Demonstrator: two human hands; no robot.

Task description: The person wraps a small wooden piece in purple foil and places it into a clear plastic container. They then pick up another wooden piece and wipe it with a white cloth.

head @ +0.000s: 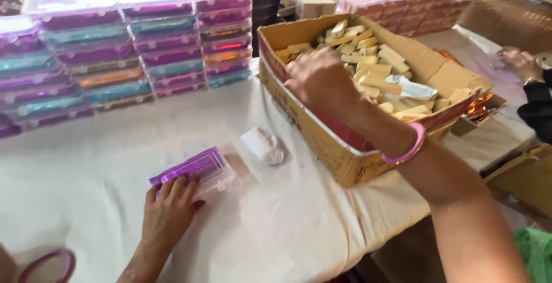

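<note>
Now left hand (pixel 168 214) on purple box (pixel 192 172), right hand (pixel 319 80) in carton (pixel 322 127)

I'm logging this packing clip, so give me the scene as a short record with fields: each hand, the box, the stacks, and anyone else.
left hand: left hand rests flat on a small clear case with purple lining
right hand: right hand reaches into the cardboard box
box contents: pale yellow bars
table: white cloth, small white wrapped lump
stacks: lidded cases in purple, teal, orange
other person: a hand at far right

Stacked plastic cases (pixel 132 41) behind — white wrapped lump (pixel 263 145), maybe soap.
</note>
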